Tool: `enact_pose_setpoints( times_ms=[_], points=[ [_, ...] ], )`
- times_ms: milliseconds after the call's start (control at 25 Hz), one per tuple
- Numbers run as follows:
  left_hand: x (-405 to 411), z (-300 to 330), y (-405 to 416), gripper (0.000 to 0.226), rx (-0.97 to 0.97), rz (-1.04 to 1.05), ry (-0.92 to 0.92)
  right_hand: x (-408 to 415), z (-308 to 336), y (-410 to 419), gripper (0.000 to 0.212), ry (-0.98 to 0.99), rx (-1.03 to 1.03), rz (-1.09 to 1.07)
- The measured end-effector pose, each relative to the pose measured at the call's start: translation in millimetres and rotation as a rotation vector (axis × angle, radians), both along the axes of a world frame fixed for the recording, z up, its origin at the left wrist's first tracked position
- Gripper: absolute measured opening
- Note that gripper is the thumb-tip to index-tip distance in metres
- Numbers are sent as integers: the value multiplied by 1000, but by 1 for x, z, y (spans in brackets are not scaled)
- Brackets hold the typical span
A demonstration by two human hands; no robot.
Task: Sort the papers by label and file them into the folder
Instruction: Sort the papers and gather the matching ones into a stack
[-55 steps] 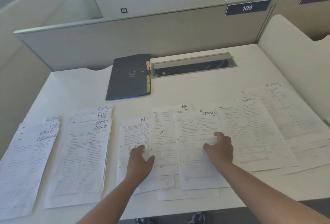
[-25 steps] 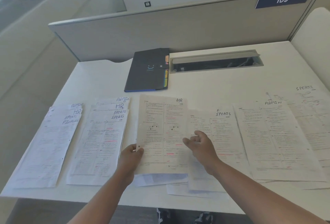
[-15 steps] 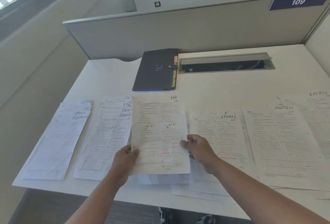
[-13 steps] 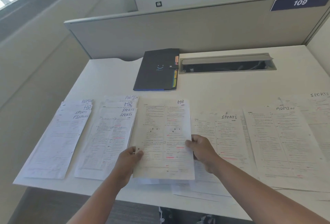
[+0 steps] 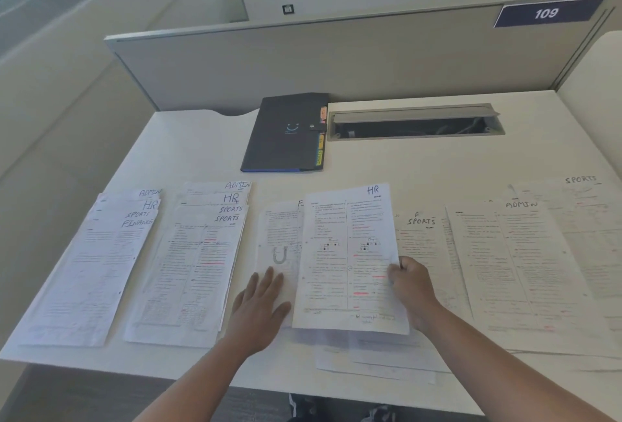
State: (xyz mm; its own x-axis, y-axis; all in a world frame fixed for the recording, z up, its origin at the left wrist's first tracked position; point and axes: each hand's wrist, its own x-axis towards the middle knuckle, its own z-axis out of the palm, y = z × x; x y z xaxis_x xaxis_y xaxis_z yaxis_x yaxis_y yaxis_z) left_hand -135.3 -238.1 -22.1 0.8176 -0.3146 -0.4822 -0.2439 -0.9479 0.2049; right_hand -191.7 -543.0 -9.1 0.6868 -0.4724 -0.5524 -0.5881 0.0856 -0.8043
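Left hand (image 5: 259, 304) lets go of the HR sheet (image 5: 350, 260) and now lies flat on the uncovered sheet (image 5: 279, 240) beneath; right hand (image 5: 409, 287) alone grips the HR sheet, shifted rightward.

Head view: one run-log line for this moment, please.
right hand: grips HR sheet | left hand: flat on sheet beneath | folder: closed

white desk (image 5: 420, 159), papers (image 5: 188, 270), dark folder (image 5: 286, 134)

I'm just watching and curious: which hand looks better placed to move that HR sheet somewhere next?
The right hand: it already grips the HR sheet by its right edge. The left hand lies flat on the neighbouring paper, holding nothing.
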Motion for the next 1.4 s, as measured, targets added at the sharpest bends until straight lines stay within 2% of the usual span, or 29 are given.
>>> enact_pose_setpoints(
  times_ms=[360, 440, 560, 680, 800, 920, 1120, 1400],
  points=[
    [60, -10, -4, 70, -44, -59, -48, 7, 8, 9, 33, 71, -25, -38],
    [65, -10, -4, 62, -148, -7, -52, 16, 10, 14, 30, 84, -31, -40],
    [73, -6, 1, 48, -432, 196, -68, 33, 11, 29, 26, 94, -25, -34],
    [81, -3, 8, 52, -538, 238, -56, 50, 3, 48, 20, 98, -20, -20],
    [84, -5, 13, 59, -530, 213, -32, 65, -1, 68, 18, 114, -17, 0],
    [84, -13, 17, 63, -433, 99, -50, 73, 0, 82, 18, 138, -24, 17],
    [85, -19, 21, 59, -374, 14, -105, 77, 3, 89, 21, 153, -97, 61],
    [82, -19, 23, 77, -279, -68, -87, 81, -1, 89, 21, 164, -187, 115]
  ],
)
